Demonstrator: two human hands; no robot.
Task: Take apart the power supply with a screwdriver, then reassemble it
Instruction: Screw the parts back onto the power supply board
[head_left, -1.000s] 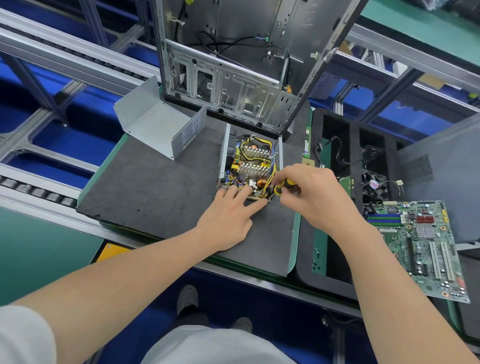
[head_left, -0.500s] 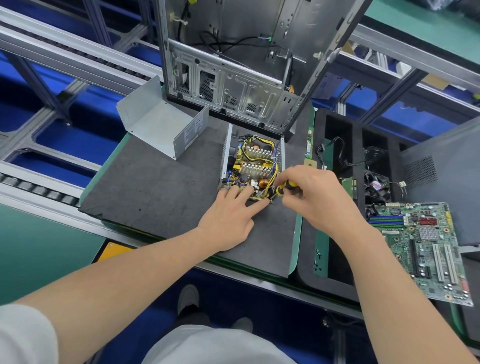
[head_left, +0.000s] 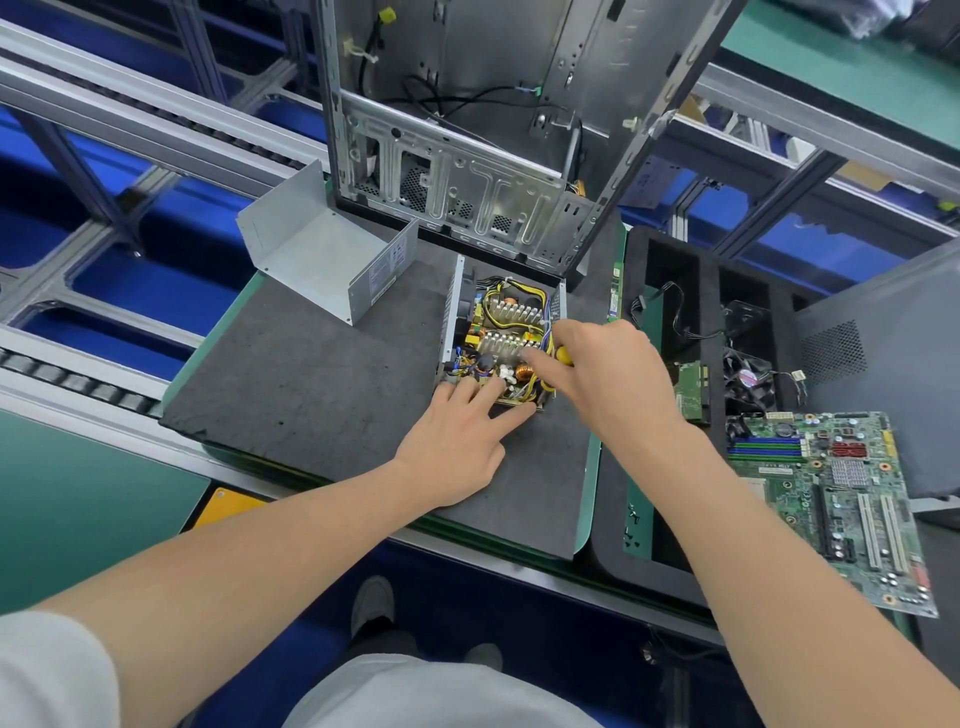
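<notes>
The opened power supply (head_left: 498, 332) lies on the dark grey mat (head_left: 311, 384), its heat sinks, yellow wires and copper coil exposed. Its removed grey metal cover (head_left: 322, 254) rests upside down to the left. My left hand (head_left: 462, 431) lies flat on the mat, fingertips pressing the supply's near edge. My right hand (head_left: 608, 374) hovers over the supply's right side, closed around a yellow-handled screwdriver (head_left: 563, 356), with the index finger stretched toward the heat sink. The screwdriver's tip is hidden.
An empty computer case (head_left: 467, 156) stands upright just behind the supply. To the right are a black foam tray (head_left: 670, 561) with a fan and cables, a green motherboard (head_left: 831, 499), and a grey case panel (head_left: 893, 364). Conveyor rails run to the left.
My right hand has lifted from the supply's near right corner and moved up over its right side, index finger now extended. My left hand stays in place.
</notes>
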